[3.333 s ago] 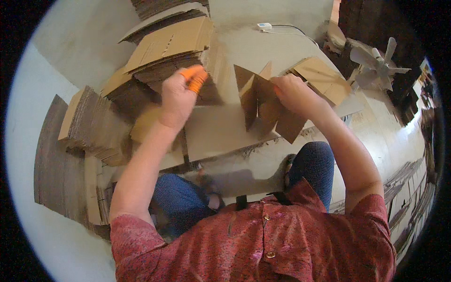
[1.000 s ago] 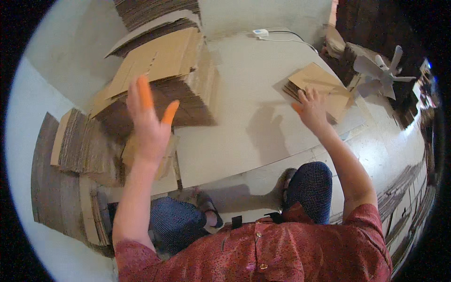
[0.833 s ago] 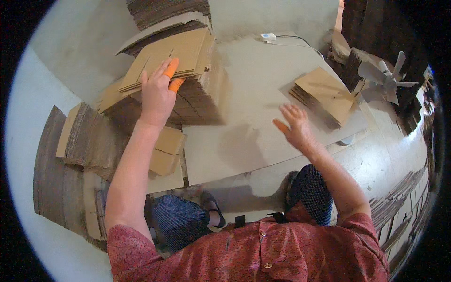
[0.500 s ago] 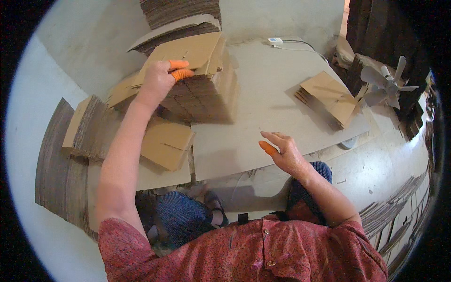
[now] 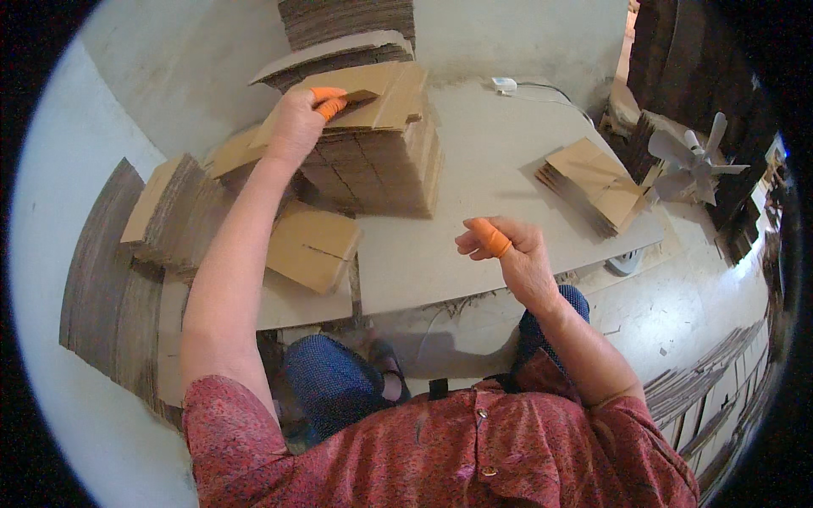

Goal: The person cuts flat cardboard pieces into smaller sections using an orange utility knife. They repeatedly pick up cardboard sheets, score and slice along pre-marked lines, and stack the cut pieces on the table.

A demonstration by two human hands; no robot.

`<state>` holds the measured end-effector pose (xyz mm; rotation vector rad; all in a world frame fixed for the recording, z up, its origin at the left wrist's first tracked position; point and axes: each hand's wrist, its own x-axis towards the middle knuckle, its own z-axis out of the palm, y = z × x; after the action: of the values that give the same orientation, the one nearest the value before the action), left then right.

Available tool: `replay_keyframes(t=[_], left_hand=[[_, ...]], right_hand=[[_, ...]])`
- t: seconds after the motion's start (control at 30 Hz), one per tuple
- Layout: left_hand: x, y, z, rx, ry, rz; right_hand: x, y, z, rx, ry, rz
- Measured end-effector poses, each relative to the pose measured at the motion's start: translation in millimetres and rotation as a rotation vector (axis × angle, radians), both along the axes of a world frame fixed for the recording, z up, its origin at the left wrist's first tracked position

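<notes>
My left hand [image 5: 306,118], with orange finger covers on its thumb and a finger, reaches up to the tall stack of flat cardboard pieces [image 5: 373,173]. Between its covered fingers it pinches the edge of the top cardboard piece [image 5: 362,95], which is tipped up a little. My right hand [image 5: 508,245] hovers over the bare front part of the table [image 5: 474,169]. Its fingers are curled in against the orange-covered thumb, and nothing shows in them. A smaller cardboard pile [image 5: 313,250] lies under my left forearm. Another low, fanned pile [image 5: 595,186] lies at the table's right.
More cardboard stacks stand at the left [image 5: 161,207] and at the back wall [image 5: 347,25]. A small fan with pale blades [image 5: 696,157] is beyond the right corner. A white box with a cable [image 5: 505,85] rests at the back. Cardboard strips [image 5: 707,372] lie lower right.
My left hand has shifted slightly further over the stack and tipped up the top piece's edge. My right hand's fingers, stretched out before, have curled in. The whole view has moved slightly.
</notes>
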<state>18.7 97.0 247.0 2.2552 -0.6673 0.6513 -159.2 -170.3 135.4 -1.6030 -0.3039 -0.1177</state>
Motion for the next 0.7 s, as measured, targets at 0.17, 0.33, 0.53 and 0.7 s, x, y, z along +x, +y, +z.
replay_keyframes(t=[0.17,0.33,0.53,0.7], left_hand=[[6,-1,-3,0.158,-0.128,0.096],[17,15,4,-0.209,0.267,-0.018],[-8,16,2,0.022,-0.307,0.082],[-113,-26,-50,0.230,-0.394,-0.348]], right_hand=[[-6,2,-1,0.042,-0.009,0.007],[-13,1,-1,-0.009,-0.002,0.012],[-9,10,10,0.194,0.084,0.053],[-3,6,27,0.741,0.288,0.269]])
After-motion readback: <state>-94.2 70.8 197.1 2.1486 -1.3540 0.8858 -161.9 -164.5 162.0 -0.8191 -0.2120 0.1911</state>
